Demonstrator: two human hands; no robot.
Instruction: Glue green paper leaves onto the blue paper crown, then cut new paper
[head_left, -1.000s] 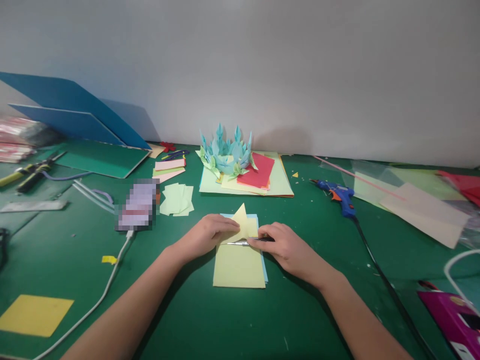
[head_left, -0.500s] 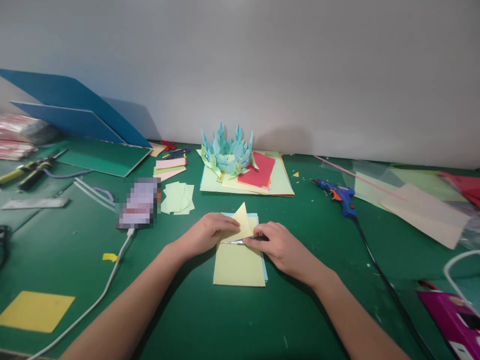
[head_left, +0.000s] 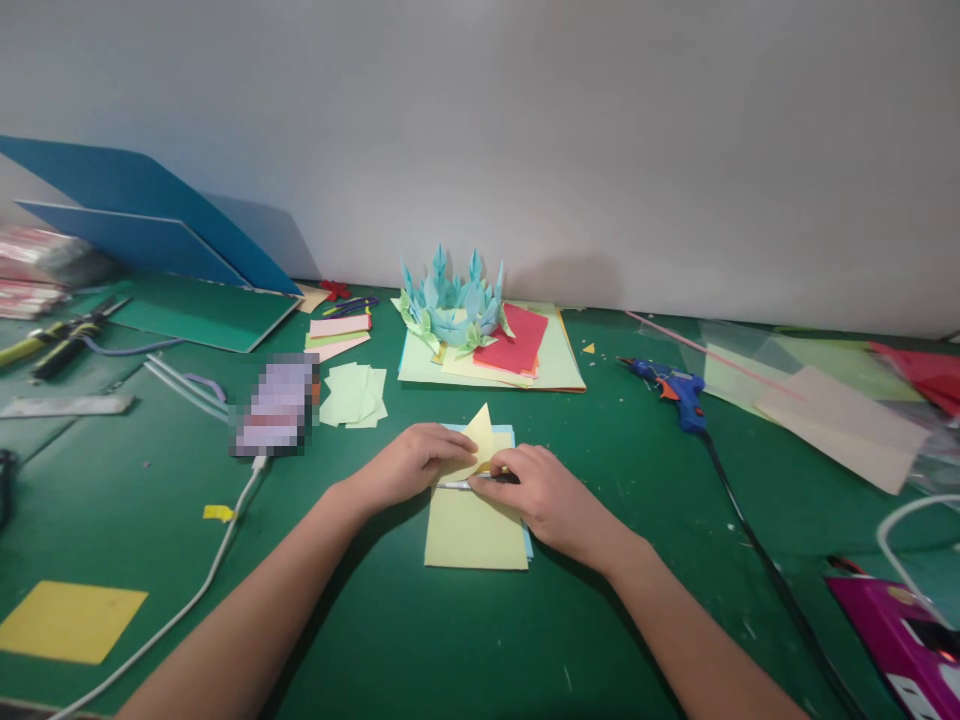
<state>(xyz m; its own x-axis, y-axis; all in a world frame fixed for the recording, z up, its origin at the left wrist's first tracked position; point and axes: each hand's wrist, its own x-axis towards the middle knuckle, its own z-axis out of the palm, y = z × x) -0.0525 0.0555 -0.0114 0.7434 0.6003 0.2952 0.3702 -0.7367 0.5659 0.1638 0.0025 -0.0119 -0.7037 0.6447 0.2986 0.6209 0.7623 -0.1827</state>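
Note:
A pale yellow paper sheet [head_left: 480, 535] lies on light blue paper [head_left: 530, 540] in front of me. Its upper part is folded up into a pointed flap [head_left: 480, 430]. The fingers of my left hand [head_left: 420, 462] are closed together on this flap and press it from the left. My right hand [head_left: 540, 490] grips a slim tool [head_left: 452, 485] with a thin metal blade, laid across the sheet at the fold, its tip pointing left. My fingers cover most of its dark handle, so its exact kind is unclear.
Behind stands a blue paper crown-like ring [head_left: 450, 310] on stacked coloured paper [head_left: 562, 365]. A blue glue gun [head_left: 675, 390] with a black cord lies right. At left are pale green slips [head_left: 352, 395], a phone [head_left: 276, 405] on a white cable, pliers [head_left: 71, 345] and a yellow sheet [head_left: 73, 622].
My right hand and the bladed tool have slid slightly left along the fold. The flap now bends more beside my fingers. My left hand stays nearly in place.

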